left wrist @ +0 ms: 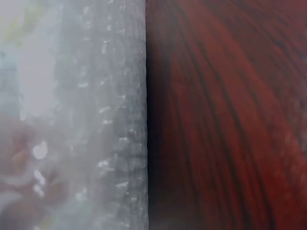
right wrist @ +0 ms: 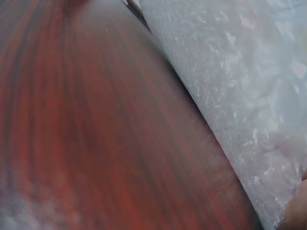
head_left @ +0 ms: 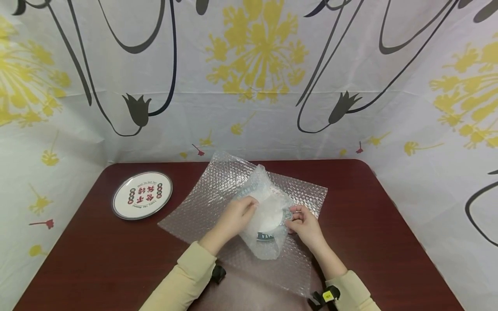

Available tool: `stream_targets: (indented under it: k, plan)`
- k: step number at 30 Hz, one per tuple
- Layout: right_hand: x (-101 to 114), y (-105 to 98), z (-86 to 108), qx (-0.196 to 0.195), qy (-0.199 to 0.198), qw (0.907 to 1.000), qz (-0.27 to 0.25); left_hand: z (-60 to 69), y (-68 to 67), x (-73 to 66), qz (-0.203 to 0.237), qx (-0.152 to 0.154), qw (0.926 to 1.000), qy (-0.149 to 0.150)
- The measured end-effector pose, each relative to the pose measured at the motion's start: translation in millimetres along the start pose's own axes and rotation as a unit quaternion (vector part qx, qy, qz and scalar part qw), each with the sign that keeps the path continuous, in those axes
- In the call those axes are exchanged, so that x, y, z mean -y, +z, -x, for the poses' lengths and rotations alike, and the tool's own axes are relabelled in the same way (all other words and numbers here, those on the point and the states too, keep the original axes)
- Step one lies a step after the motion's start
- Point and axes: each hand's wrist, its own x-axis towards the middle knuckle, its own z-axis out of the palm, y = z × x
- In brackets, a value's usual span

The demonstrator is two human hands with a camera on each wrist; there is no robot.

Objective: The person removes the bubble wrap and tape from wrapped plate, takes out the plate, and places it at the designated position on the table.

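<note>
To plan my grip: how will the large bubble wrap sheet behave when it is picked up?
The sheet is probably floppy and light: it looks thin, with the table showing through. Its glossy surface may be slippery. Pulling it might disturb the wrapped bundle above it.

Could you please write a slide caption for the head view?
Left hand and right hand hold a wrapped bundle over a bubble-wrap sheet; a printed plate lies at left.

red chinese characters on plate
</note>
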Motion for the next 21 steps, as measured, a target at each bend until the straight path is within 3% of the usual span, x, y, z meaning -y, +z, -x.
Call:
stream_targets:
  k: [7,12,21]
  plan:
    - [14,-1,7.9,0.015,-0.001,0.9998,0.01,1.0,-3.7,3.9,0.029,-0.03,0.9991,-0.01]
    - [32,0,17.6,0.019,-0.004,0.9997,0.016,1.6,-8.5,5.4,0.085,-0.052,0.9948,-0.023]
    - [36,1,19.8,0.016,-0.004,0.9997,0.016,3.4,-16.1,8.5,0.119,-0.089,0.9875,-0.051]
